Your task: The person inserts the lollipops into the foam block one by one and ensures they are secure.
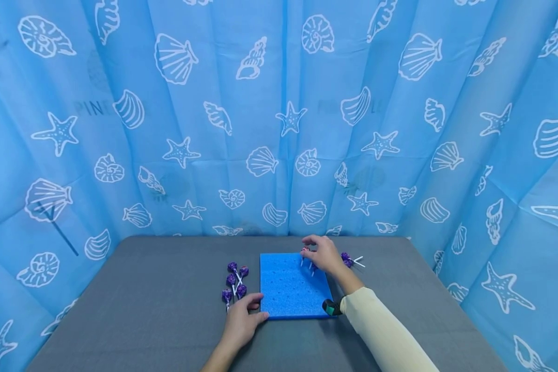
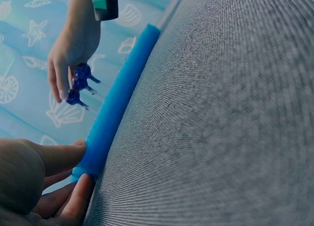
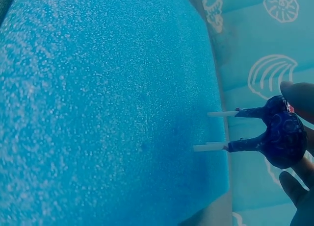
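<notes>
There is one flat, square, bright blue foam block (image 1: pixel 288 292), and it lies in the middle of the tabletop covered in grey cloth (image 1: pixel 167 279). Small dark dots show on its top, but they are too faint to count for sure.

Three round lollipops in shiny purple wrappers with white sticks (image 3: pixel 287 140) are at the far right corner of the foam block. Their candy ends are up and their sticks point down to the foam. The right wrist view shows two of these sticks clearly, and it is hard to see there how deep they go.

Five more purple-wrapped lollipops (image 1: pixel 231 279) lie on the tabletop to the left of the block, close together, some with their sticks crossed. On the right side, behind the right arm, is a small bunch of purple lollipops (image 1: pixel 346 260). Two white sticks poke out of it, and the arm may hide more.

There are two hands. The left hand (image 1: pixel 242 320) holds the near left corner of the block, with its thumb and fingers clamped on the foam. The right hand (image 1: pixel 324 253) is over the far right corner, and its fingers curl round the candy end of one standing lollipop. One cream sleeve (image 1: pixel 386 330) covers the right arm, and one black band with a green square (image 1: pixel 331 307) is at that wrist
</notes>
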The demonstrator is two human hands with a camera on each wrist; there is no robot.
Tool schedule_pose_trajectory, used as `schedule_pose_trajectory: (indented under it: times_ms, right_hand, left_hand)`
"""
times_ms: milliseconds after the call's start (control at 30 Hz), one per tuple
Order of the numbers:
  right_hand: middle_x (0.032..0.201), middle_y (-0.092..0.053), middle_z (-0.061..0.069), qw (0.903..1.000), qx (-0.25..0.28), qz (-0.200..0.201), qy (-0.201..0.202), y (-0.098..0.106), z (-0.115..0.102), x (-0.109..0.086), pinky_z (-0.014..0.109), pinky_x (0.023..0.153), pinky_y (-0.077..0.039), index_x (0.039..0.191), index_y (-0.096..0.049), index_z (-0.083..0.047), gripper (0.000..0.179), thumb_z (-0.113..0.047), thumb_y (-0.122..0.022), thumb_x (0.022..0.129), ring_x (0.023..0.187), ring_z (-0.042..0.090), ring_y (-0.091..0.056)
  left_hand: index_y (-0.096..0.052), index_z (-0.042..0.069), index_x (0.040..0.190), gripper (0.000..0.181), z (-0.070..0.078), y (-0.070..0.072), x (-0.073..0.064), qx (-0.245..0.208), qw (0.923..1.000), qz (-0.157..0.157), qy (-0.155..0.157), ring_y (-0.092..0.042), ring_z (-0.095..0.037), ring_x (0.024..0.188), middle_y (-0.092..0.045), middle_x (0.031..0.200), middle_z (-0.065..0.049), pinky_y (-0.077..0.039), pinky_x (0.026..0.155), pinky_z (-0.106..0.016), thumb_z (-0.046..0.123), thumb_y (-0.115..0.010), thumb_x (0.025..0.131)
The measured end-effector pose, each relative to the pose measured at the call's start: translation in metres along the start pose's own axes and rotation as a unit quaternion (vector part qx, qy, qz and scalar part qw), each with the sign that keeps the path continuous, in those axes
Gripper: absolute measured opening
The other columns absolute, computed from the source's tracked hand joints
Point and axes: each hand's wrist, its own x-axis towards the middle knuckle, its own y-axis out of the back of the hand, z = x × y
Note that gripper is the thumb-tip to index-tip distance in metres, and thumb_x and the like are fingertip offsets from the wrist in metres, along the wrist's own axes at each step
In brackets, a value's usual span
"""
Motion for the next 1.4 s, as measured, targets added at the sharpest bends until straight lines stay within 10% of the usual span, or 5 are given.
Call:
schedule_pose_trajectory:
  times_ms: [1400]
  right_hand:
    - [0.106,-0.067,0.016,0.9920,0.040,0.119,0.008,0.029,0.051,-0.024,0.053,0.085,-0.049,0.108,-0.068,0.001,0.023,-0.017,-0.064,0.095,0.101,0.033,-0.059]
  left_hand:
    - [-0.066,0.013,0.121,0.046,0.000,0.000,0.001,0.002,1.0000,-0.003,0.009,-0.062,-0.022,0.101,-0.067,0.109,-0.003,-0.047,0.090,-0.050,0.015,-0.080,0.078]
